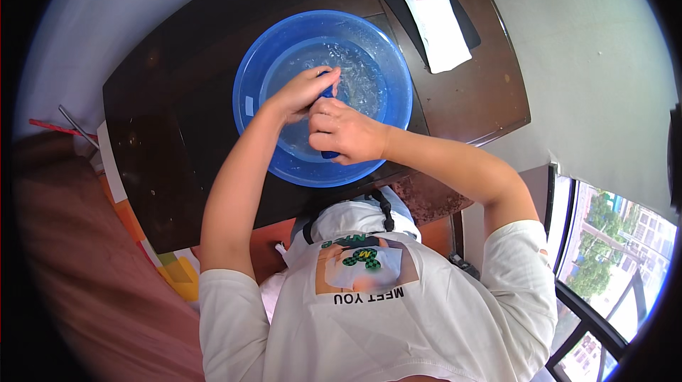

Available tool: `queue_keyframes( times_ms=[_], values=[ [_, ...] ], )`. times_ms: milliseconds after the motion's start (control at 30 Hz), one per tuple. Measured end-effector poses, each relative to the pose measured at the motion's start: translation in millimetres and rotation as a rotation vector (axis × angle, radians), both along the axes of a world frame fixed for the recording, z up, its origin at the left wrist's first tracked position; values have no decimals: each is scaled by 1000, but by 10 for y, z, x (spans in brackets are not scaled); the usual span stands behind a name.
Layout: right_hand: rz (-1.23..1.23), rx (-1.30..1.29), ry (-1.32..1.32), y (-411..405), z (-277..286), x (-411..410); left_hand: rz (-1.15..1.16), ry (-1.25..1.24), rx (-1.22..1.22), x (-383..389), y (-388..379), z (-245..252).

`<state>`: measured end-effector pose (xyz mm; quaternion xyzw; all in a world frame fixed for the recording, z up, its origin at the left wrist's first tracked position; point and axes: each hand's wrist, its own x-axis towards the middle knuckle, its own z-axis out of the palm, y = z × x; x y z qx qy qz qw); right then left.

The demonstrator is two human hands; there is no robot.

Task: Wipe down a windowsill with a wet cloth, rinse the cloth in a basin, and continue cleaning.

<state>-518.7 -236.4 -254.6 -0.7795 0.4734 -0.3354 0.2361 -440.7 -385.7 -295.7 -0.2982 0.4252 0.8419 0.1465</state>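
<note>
A round blue plastic basin (249, 67) holding rippling water stands on a dark wooden table. Over the water, my left hand (303, 93) grips the far part of a dark blue object (327, 91), with the thumb along its end. Nearer to my body, my right hand (346, 131) is closed in a fist round the same object, whose lower end shows beneath the fingers. Both hands look wet and sit close together. Most of the blue object is hidden by the fingers, so its kind cannot be told.
To the basin's right, a white packet with red print (438, 30) lies on a black mat (469, 30) on the dark wooden table (479, 89). A brown cloth-like surface (80, 233) is at the left. A wall and a window (613, 249) are at the right.
</note>
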Motion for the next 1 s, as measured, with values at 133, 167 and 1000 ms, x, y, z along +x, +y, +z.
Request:
queue_keyframes(
  times_ms=[133,167,1000],
  values=[
    [38,-33,44,-49,-187,-114,-162,-161,-264,-116,-42,211],
    [-23,-54,42,-50,-205,-199,-126,-222,-344,-134,-50,231],
    [-1104,216,-1123,-121,287,285,1022,-54,-24,247,787,388]
  ],
)
